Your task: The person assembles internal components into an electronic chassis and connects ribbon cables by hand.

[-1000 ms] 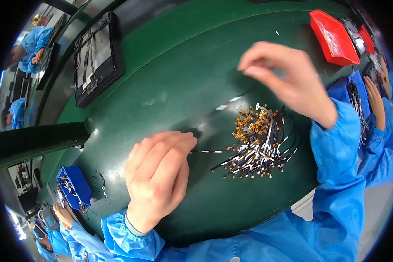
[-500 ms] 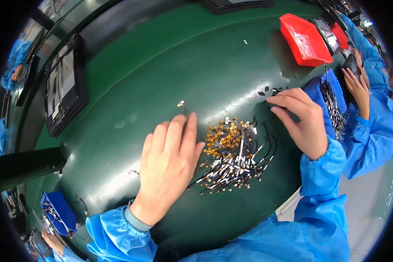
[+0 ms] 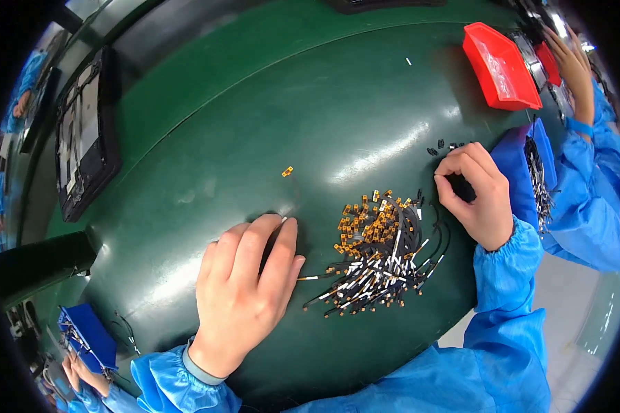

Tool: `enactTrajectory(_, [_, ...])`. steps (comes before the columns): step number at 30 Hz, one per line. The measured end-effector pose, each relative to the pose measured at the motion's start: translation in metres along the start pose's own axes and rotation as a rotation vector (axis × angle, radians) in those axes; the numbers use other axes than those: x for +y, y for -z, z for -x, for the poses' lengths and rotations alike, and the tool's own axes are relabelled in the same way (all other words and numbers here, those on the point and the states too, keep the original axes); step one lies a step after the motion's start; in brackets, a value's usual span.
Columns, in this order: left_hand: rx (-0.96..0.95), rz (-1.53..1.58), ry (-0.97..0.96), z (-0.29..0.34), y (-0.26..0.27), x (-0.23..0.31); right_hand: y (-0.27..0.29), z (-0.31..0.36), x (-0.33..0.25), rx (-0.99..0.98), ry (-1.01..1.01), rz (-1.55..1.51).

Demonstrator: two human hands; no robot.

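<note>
My left hand (image 3: 244, 286) lies low over the table with bent fingers. A thin dark cable runs beneath it: its gold connector (image 3: 287, 171) lies beyond the fingertips, and a white section shows between two fingers. To the right of that hand is a pile of short cables (image 3: 379, 258), with gold connectors on the far side and white-banded ends nearer me. My right hand (image 3: 479, 199) is over the table beyond the pile, thumb and forefinger tips pinched together. Whatever is in the pinch is too small to tell. Small black pieces (image 3: 441, 144) lie beside its fingers.
A red bin (image 3: 503, 65) stands at the far right, with a blue bin of cables (image 3: 523, 155) nearer. A black device (image 3: 86, 134) lies at left, near a dark post (image 3: 41, 268). Another blue bin (image 3: 89, 334) is lower left. Co-workers' hands (image 3: 575, 69) show at right.
My left hand has drawn back toward me and its fingers have bent more. The thumb and forefinger of my right hand have come together. A co-worker's hand at right has moved farther away.
</note>
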State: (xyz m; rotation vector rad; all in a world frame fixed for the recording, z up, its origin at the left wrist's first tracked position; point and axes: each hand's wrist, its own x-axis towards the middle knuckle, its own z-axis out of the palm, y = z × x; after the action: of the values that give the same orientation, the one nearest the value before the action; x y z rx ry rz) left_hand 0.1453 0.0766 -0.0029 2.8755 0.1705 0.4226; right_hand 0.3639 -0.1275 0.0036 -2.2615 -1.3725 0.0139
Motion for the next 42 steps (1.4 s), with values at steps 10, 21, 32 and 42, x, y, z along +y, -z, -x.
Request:
enactTrajectory(10, [0.01, -0.008, -0.017, 0.004, -0.003, -0.001, -0.02, -0.041, 0.005, 0.083, 0.476, 0.273])
enactTrajectory(21, [0.015, -0.019, -0.001, -0.002, 0.0, 0.001, -0.011, -0.042, 0.008, 0.111, 0.089, -0.068])
enactTrajectory(32, [0.02, -0.045, -0.047, -0.012, -0.008, 0.004, -0.02, -0.055, 0.018, -0.011, 0.289, 0.045])
enactTrajectory(42, [0.019, -0.02, -0.044, -0.007, -0.011, 0.001, -0.01, -0.044, -0.012, -0.038, -0.097, -0.169])
